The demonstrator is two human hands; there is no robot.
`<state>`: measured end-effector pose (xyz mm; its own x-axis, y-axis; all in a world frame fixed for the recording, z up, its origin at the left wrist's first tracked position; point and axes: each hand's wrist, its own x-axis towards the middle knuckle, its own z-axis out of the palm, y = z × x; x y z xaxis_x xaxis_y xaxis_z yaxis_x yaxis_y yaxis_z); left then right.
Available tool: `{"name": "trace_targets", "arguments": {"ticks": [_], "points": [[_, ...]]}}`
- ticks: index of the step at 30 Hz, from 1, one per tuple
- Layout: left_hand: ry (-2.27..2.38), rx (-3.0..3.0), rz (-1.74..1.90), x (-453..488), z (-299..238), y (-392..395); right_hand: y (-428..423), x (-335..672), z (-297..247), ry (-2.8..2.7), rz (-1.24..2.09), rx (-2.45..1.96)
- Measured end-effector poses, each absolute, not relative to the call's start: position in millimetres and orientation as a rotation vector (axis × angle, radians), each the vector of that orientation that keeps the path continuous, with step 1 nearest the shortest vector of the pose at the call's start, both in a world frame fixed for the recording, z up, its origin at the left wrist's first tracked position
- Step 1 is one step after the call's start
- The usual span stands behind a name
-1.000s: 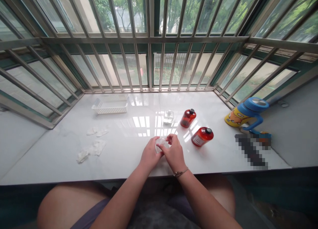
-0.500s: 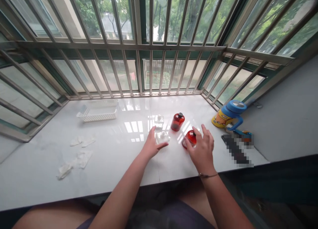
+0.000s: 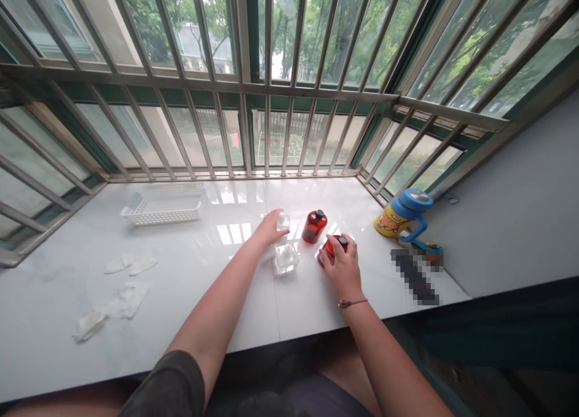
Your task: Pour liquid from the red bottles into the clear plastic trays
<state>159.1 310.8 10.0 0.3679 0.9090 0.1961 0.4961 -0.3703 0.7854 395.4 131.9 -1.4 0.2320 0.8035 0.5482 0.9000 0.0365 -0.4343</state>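
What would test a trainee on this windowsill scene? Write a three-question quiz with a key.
1. True or false: the right hand has its grip on a red bottle.
2. The white basket lies: A far left on the sill; B beside the right hand; C off the sill.
3. What does the left hand touch?
Key: 1 true; 2 A; 3 a small clear bottle.

Well to the left of the left hand (image 3: 270, 227), a little beyond it, sits a white slotted basket (image 3: 165, 204). Crumpled tissues (image 3: 131, 297) lie left and nearer. Right of the right hand (image 3: 342, 271) stands a blue-lidded yellow mug (image 3: 400, 215).
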Motion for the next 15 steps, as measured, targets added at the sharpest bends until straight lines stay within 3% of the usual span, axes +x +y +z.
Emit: {"name": "trace_targets", "arguments": {"ticks": [6,15], "points": [[1.252,2.059,0.844,138.3,7.8,303.6,147.0,398.9,-1.6,-1.557,-0.163,-1.806],[1.507,2.006,0.876,42.3,9.6,225.7,171.1,397.2,-0.1,-1.535,-0.145,-1.823]]}}
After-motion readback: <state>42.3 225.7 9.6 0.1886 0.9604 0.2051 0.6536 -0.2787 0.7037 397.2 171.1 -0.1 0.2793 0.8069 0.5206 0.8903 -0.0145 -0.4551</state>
